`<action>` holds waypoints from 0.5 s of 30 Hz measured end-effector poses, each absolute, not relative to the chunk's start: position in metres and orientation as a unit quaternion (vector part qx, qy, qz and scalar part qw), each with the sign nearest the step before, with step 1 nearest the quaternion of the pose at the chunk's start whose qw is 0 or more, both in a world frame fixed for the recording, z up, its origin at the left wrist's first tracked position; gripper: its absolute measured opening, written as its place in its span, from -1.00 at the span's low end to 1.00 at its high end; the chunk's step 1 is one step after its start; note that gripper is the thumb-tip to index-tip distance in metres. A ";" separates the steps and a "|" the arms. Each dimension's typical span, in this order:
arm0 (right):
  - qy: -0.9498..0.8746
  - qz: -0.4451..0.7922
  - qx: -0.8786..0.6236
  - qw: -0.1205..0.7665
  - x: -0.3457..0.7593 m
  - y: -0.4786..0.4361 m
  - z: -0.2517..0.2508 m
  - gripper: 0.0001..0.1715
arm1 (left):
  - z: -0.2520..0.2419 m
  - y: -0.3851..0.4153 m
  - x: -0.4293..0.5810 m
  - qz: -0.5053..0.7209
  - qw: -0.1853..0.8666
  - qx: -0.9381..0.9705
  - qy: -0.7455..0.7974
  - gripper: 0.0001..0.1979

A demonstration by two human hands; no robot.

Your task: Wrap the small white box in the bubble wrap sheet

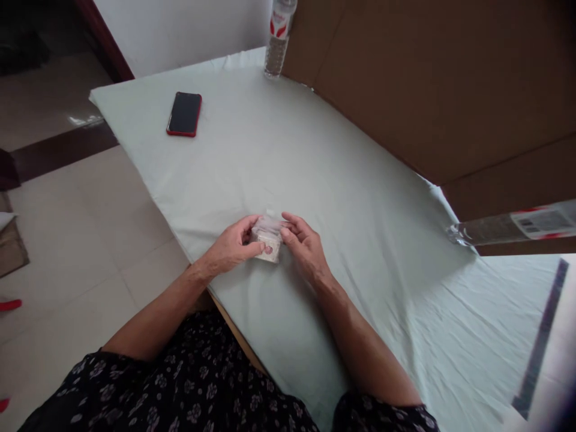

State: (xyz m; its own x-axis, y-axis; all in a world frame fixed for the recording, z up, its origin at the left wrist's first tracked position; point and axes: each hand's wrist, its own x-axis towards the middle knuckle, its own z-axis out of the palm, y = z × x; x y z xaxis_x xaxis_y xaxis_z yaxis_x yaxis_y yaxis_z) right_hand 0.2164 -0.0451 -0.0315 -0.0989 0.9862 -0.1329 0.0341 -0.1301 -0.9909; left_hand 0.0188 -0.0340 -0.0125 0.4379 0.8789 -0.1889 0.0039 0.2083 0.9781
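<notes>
I have a small packet [269,246] between my hands, nearer to my body than the phone [184,114] and to the right of it. It is a pale patterned block with a reddish round mark on its front and clear wrapping [267,225] bunched along its far side. My left hand [229,245] grips it from the side nearer the phone: the thumb lies across the front beside the mark and the other fingers are bent behind, so the gap between them is only as wide as the packet. My right hand [308,249] is on the side away from the phone, thumb and fingers half curled with their tips close together at the edge of the wrapping; whether they pinch the plastic, I cannot tell.

The phone lies flat, dark screen up in a red case, on the cloth-covered surface [252,132]. To its right and farther back, a clear bottle [276,51] with a red and white label stands upright. Right of the phone, beyond that bottle, rises a big brown cardboard panel [427,78]. Much farther right, and closer to me than the phone, is a second bottle [499,229]; whether it stands or lies, I cannot tell. Pale floor tiles [90,222] show left of the phone, below the surface.
</notes>
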 end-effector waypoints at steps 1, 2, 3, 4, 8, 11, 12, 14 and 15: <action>-0.490 0.549 -0.516 0.438 0.217 -0.044 -0.031 -0.22 | -0.015 -0.034 0.020 0.339 0.656 0.529 0.419 -0.26; -0.485 0.549 -0.521 0.439 0.217 -0.042 -0.031 -0.25 | -0.016 -0.035 0.020 0.343 0.652 0.527 0.424 -0.21; -0.482 0.550 -0.524 0.437 0.217 -0.040 -0.030 -0.26 | -0.018 -0.036 0.020 0.346 0.646 0.528 0.428 -0.18; -0.479 0.552 -0.527 0.434 0.216 -0.038 -0.029 -0.28 | -0.018 -0.037 0.020 0.348 0.638 0.534 0.432 -0.17; -0.462 0.558 -0.544 0.423 0.210 -0.025 -0.021 -0.39 | -0.019 -0.040 0.018 0.345 0.588 0.576 0.451 -0.18; -0.459 0.568 -0.547 0.410 0.203 -0.014 -0.015 -0.53 | -0.020 -0.041 0.017 0.334 0.575 0.593 0.454 -0.16; -0.459 0.571 -0.544 0.409 0.201 -0.011 -0.013 -0.57 | -0.020 -0.041 0.016 0.332 0.574 0.593 0.456 -0.15; -0.458 0.568 -0.542 0.417 0.197 -0.007 -0.010 -0.63 | -0.022 -0.040 0.015 0.335 0.574 0.591 0.458 -0.15; -0.457 0.564 -0.543 0.422 0.196 -0.007 -0.009 -0.65 | -0.023 -0.040 0.014 0.337 0.576 0.588 0.456 -0.16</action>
State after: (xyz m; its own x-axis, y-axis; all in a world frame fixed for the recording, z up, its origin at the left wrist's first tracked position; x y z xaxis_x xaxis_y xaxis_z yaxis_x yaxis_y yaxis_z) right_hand 0.1960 -0.0067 -0.0091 -0.0528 0.9725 -0.2267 0.0199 -0.2259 -0.9739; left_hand 0.0145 -0.0399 -0.0228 0.3567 0.9253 -0.1287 0.1481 0.0800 0.9857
